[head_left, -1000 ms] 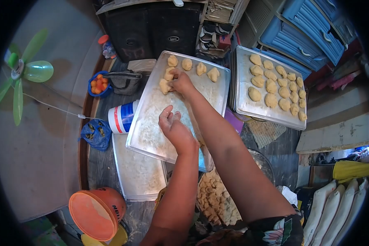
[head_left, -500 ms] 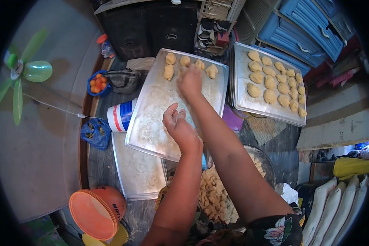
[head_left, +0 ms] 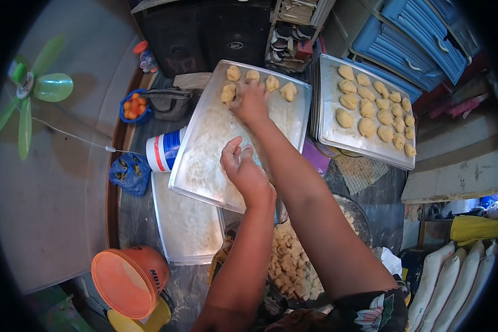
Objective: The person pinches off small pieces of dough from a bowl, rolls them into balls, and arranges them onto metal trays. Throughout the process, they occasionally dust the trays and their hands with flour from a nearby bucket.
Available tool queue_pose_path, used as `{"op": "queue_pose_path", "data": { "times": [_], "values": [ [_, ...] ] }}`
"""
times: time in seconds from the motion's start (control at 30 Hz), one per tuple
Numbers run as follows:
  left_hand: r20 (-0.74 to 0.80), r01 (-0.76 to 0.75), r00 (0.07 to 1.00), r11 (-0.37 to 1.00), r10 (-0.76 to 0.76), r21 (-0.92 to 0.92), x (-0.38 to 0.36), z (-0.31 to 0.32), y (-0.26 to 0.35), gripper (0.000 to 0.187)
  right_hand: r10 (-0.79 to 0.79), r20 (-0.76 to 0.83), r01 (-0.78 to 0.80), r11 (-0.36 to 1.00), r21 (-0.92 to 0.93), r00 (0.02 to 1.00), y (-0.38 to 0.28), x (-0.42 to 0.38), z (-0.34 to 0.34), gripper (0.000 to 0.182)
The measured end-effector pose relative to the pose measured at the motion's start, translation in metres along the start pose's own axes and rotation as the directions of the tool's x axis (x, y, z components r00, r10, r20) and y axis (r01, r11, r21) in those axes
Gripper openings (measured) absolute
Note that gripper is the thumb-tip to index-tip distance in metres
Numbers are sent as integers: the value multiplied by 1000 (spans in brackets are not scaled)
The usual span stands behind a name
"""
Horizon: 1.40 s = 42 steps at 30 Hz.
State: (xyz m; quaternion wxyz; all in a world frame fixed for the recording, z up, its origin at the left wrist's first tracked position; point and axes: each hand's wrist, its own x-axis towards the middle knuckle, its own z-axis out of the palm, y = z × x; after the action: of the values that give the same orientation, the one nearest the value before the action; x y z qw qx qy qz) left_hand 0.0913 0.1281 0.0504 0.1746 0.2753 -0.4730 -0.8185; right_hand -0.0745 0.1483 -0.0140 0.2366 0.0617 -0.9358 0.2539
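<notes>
My right hand (head_left: 251, 102) reaches over the far part of a large metal baking tray (head_left: 205, 146), palm down with fingers spread. Its thumb side is close beside a pale dough piece (head_left: 228, 93); whatever lies under the palm is hidden. Along the tray's far edge sit more dough pieces, among them one at the right end (head_left: 288, 91). Nearer to me, my left hand (head_left: 245, 172) hovers above the tray with floury, curled fingers; what they hold, if anything, is hidden. Below my arms a round tub contains many cut dough pieces (head_left: 293, 260).
A stacked tray (head_left: 329, 124) at the right bears rows of dough pieces. Another metal tray (head_left: 185, 221) lies lower left. An orange bucket (head_left: 130, 279), a white-and-blue tub (head_left: 165, 150), a blue bag (head_left: 130, 174) and a fan (head_left: 33, 86) stand left. Blue drawers (head_left: 395, 47) are upper right.
My right hand has shifted slightly left and its fingers look more spread, now close to the dough piece in the second row. My left hand stays about where it was. The view has tilted slightly.
</notes>
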Motion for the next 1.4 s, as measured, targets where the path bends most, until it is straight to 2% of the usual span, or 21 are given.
{"op": "queue_pose_path", "data": {
  "times": [0.03,0.13,0.2,0.33,0.4,0.47,0.53,0.63,0.67,0.73,0.8,0.87,0.97,1.07,1.13,1.17,1.2,1.23,1.3,1.37,1.4],
  "values": [
    [0,1,1000,1000,-1,0,0,0,-1,29,1,1,-1,1000,-1,1000,5,0,2,38],
    [16,5,1000,1000,-5,-19,-4,1,-6,29,185,121,-187,982,0,975,26,-2,17,44],
    [39,7,999,1000,-7,-20,-8,2,-6,29,44,269,-69,994,84,962,31,-1,20,47],
    [25,-15,1000,999,16,-28,-7,2,-9,28,7,145,-26,992,124,989,29,-15,-15,49],
    [-9,-25,1000,999,25,27,-6,1,-5,28,35,253,-108,953,283,967,38,-27,-52,52],
    [-1,-15,1000,1000,15,12,-1,0,0,28,-164,626,-133,907,399,762,52,-59,-97,53],
    [6,-4,1000,1000,4,2,1,-2,3,29,-264,752,-13,940,341,605,42,-99,-133,48],
    [-16,12,1000,1000,-12,-23,2,0,6,28,-201,776,28,973,230,598,52,-119,-128,41],
    [-34,22,999,999,-23,-50,1,1,6,28,-171,769,-78,958,275,616,62,-114,-127,35],
    [-50,33,998,997,-37,-70,0,1,3,27,-192,499,111,976,186,845,63,-94,-118,33],
    [-34,11,999,999,-13,-37,-1,0,0,28,-266,182,268,963,12,947,56,-64,-106,26],
    [-36,26,999,999,-27,-27,-3,0,2,29,-136,138,116,983,140,981,59,-35,-78,22],
    [-45,48,998,999,-49,-19,-7,2,10,29,-106,188,78,985,153,976,86,-27,-22,28],
    [-52,72,996,997,-73,-32,-6,3,16,29,-123,151,124,992,-2,981,65,-39,-43,28],
    [-63,82,994,995,-86,-52,-2,2,19,29,-142,343,3,927,376,929,42,-70,-79,35],
    [-46,69,996,996,-72,-62,1,1,20,30,-379,448,121,854,506,810,46,-93,-84,43],
    [-27,57,998,996,-59,-69,2,0,20,31,-487,599,177,848,500,636,31,-108,-105,47],
    [-26,58,998,996,-60,-68,2,-1,20,31,-462,707,206,883,421,536,28,-130,-108,48],
    [-30,38,999,998,-39,-47,4,1,17,30,-388,749,158,918,363,536,27,-137,-114,44],
    [-30,50,998,998,-51,-46,5,3,13,30,-255,656,-109,881,460,711,44,-128,-109,38],
    [-33,62,997,997,-64,-46,5,4,11,30,-90,499,-147,897,416,862,41,-116,-114,37]
  ]
}}
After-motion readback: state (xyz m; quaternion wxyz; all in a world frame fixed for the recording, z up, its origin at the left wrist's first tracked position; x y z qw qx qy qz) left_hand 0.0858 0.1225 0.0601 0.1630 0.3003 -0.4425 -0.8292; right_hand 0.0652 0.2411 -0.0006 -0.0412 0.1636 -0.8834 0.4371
